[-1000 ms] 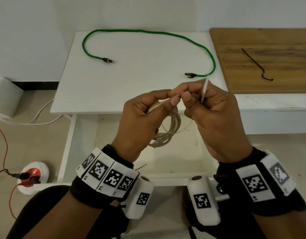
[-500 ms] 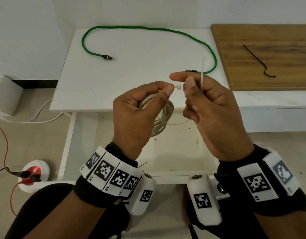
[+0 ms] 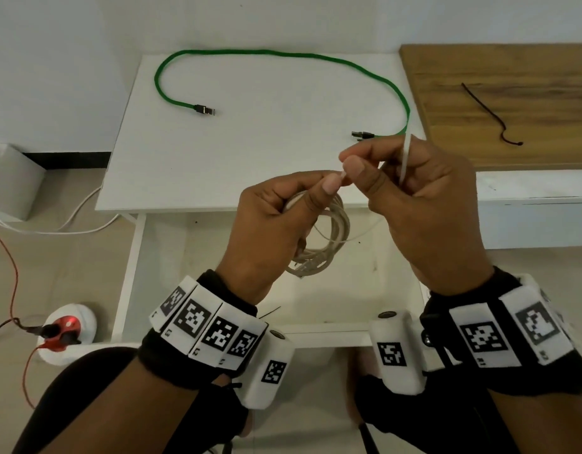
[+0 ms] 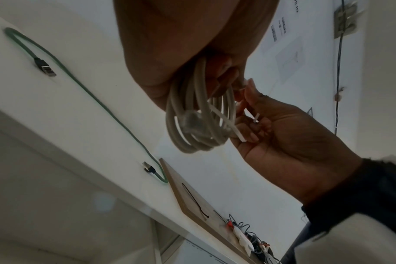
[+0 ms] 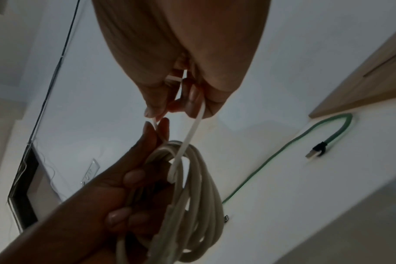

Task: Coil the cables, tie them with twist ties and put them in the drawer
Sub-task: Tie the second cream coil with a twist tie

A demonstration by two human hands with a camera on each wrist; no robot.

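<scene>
Left hand (image 3: 270,224): fingers curled round coiled beige cable (image 3: 332,244), held above open drawer (image 3: 332,326).
Right hand (image 3: 424,204): pinches white tie (image 5: 188,139) looped through the coil.
Green cable (image 3: 283,55): uncoiled on white table (image 3: 217,158).
Black tie (image 3: 486,113): on wooden board (image 3: 528,77).

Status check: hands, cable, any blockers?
Left hand grips coiled grey cable. Right hand pinches white tie looped through coil. Nothing blocking.
</scene>
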